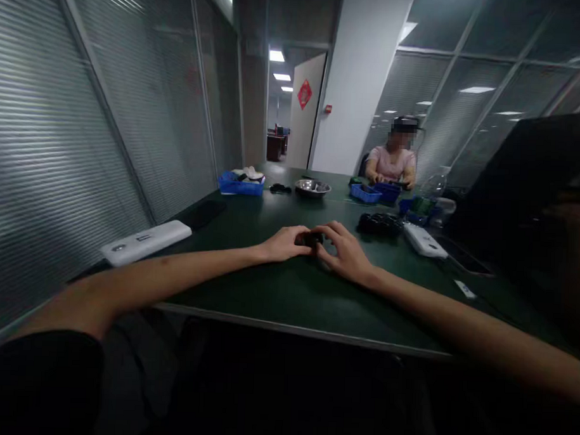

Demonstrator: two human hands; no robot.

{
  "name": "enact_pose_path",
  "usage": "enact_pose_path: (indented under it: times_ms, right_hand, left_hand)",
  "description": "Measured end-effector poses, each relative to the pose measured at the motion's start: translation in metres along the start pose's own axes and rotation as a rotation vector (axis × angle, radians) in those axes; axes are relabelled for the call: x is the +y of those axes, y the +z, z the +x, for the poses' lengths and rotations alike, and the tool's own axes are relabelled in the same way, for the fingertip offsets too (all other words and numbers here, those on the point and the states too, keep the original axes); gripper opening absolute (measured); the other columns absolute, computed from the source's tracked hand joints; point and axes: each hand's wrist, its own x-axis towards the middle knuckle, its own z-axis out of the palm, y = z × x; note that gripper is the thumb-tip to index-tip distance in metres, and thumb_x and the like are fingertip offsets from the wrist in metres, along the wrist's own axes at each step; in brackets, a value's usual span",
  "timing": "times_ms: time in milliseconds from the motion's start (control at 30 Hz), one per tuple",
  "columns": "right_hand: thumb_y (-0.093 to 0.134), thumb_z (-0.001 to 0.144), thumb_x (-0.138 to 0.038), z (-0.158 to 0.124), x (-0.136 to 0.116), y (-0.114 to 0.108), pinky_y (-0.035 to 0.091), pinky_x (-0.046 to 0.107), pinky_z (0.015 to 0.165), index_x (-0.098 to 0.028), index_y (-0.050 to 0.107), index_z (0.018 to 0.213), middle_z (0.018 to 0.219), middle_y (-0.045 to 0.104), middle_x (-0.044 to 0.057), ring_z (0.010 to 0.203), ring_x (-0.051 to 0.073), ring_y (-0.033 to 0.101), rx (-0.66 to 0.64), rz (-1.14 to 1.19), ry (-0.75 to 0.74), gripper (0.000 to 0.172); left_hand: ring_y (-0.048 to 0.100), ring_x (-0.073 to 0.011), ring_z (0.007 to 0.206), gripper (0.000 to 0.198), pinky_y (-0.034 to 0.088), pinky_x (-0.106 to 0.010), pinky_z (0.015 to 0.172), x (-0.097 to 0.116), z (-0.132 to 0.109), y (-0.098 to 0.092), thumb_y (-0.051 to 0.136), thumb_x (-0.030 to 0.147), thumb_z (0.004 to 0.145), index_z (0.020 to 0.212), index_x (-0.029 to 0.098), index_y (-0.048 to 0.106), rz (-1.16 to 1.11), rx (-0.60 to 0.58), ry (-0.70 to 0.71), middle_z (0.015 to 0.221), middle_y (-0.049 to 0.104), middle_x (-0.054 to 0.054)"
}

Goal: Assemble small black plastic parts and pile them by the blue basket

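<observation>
Between my two hands, over the middle of the green table (pixel 268 293), is a small dark object (pixel 312 239) whose kind I cannot make out. My left hand (pixel 285 244) has its thumb and fingers closed around the object's left side. From the right, my right hand (pixel 342 250) meets it with curved fingers, thumb and fingertips at its edge. Both hands are close together, and the fingers cover part of the object. Beyond my right hand lies a pile of black items (pixel 379 224), too dark to tell apart.
A blue basket (pixel 241 186) with white and dark pieces and a metal bowl (pixel 312 188) stand farther back. White devices lie left (pixel 146 241) and right (pixel 425 240), near a phone (pixel 464 256). A plastic bottle (pixel 434 184) stands right. A person (pixel 391 162) sits across, behind blue trays (pixel 365 193).
</observation>
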Motion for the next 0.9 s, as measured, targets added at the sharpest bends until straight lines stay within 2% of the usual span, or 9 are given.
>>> enact_pose_path:
  times_ms: [233,567,900]
  right_hand:
    - [0.056,0.095,-0.024,-0.0003,0.0010,0.0004,0.052,0.046,0.093,-0.025,0.058,0.128,0.117,0.061,0.009,0.107,0.029,0.058,-0.002,0.020,-0.027,0.034]
    - [0.053,0.091,-0.013,0.0006,0.0001,-0.0011,0.051,0.047,0.092,-0.023,0.057,0.130,0.118,0.063,0.010,0.105,0.030,0.057,-0.027,0.026,-0.064,0.041]
    - [0.047,0.088,-0.004,0.0006,0.0066,0.0012,0.051,0.045,0.092,-0.025,0.057,0.132,0.119,0.064,0.010,0.105,0.029,0.056,-0.027,0.057,-0.060,0.050]
  left_hand:
    - [0.064,-0.0201,0.088,0.045,0.047,-0.029,0.079,-0.0001,-0.0015,-0.0001,0.072,0.038,0.081,0.118,0.014,0.065,-0.010,0.001,0.017,0.099,0.069,-0.006]
    - [0.064,-0.0200,0.088,0.044,0.047,-0.030,0.079,-0.0056,0.0002,0.0004,0.075,0.039,0.081,0.116,0.015,0.067,-0.028,-0.009,0.037,0.099,0.070,-0.006]
    - [0.063,-0.0206,0.089,0.046,0.047,-0.031,0.079,0.0026,-0.0011,-0.0014,0.075,0.040,0.081,0.117,0.014,0.067,-0.017,-0.015,0.010,0.101,0.069,-0.007]
